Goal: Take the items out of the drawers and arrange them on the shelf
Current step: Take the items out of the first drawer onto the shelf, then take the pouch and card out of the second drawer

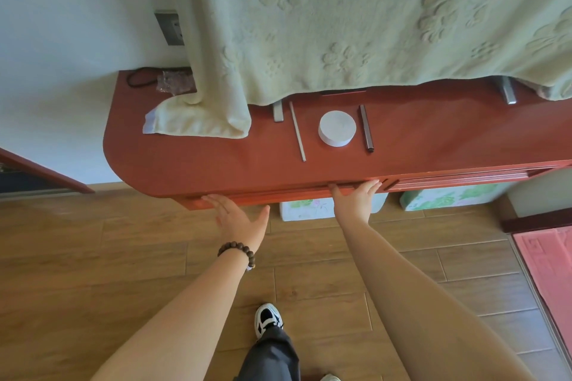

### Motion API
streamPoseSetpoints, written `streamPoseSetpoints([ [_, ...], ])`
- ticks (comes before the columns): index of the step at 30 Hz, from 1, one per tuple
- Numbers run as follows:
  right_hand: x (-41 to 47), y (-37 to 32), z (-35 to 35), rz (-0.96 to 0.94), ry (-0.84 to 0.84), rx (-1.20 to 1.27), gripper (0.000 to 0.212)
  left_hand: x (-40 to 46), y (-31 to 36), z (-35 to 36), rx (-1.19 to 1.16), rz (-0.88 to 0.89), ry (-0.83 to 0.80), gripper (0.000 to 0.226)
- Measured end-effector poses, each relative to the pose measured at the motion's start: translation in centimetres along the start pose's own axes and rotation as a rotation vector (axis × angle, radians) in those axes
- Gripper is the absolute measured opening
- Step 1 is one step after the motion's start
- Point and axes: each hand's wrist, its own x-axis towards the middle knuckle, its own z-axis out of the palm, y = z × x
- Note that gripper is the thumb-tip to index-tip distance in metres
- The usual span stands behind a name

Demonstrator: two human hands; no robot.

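A red-brown shelf top (pixel 192 161) runs across the middle of the view. On it lie a thin pale stick (pixel 297 131), a round white puck-shaped box (pixel 336 128) and a dark metal bar (pixel 366 128), side by side. My left hand (pixel 238 216), with a bead bracelet on the wrist, reaches with straight fingers to the drawer front (pixel 278 193) under the shelf's edge. My right hand (pixel 355 197) presses flat against the same drawer front, fingers straight. Neither hand holds anything. The drawer's inside is hidden.
A pale green flowered cloth (pixel 356 18) hangs over the back of the shelf and covers an object with metal feet (pixel 278 111). A black cord and clear plastic bag (pixel 173 80) lie at the far left. Flowered boxes (pixel 309 209) stand on the wooden floor below. My shoe (pixel 268 318) is near.
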Motion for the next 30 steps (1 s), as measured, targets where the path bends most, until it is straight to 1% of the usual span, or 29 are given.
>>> streamPoseSetpoints([
  [4,0.0,0.3,-0.4,-0.005,-0.023,-0.023,0.102,-0.2,0.0,-0.2,-0.006,0.005,-0.001,0.116],
  [7,-0.5,0.5,-1.1,-0.04,-0.038,-0.063,0.099,-0.5,-0.2,-0.6,0.031,0.016,-0.002,0.11],
  [11,-2.1,0.9,-2.8,-0.111,-0.075,-0.096,0.09,-1.8,-0.2,-1.0,0.14,0.067,-0.022,0.087],
  [14,-3.8,2.1,-5.0,-0.151,-0.072,-0.151,0.08,-3.7,0.5,-0.9,0.196,0.174,-0.111,0.07],
  [16,-4.8,3.3,-7.0,-0.141,-0.037,-0.189,0.075,-5.2,1.4,-0.7,0.241,0.263,-0.153,0.064],
  [20,-6.5,5.5,-11.8,-0.157,0.034,-0.268,0.069,-7.8,4.2,0.2,0.37,0.457,-0.163,0.062],
  [22,-6.9,6.4,-14.2,-0.162,0.063,-0.291,0.065,-9.0,5.9,1.0,0.427,0.526,-0.169,0.062],
  [26,-6.5,8.0,-18.7,-0.178,0.123,-0.314,0.062,-11.1,9.1,3.1,0.471,0.591,-0.182,0.062],
  [30,-4.7,9.8,-22.2,-0.168,0.14,-0.293,0.06,-12.8,11.8,5.6,0.49,0.63,-0.171,0.062],
])
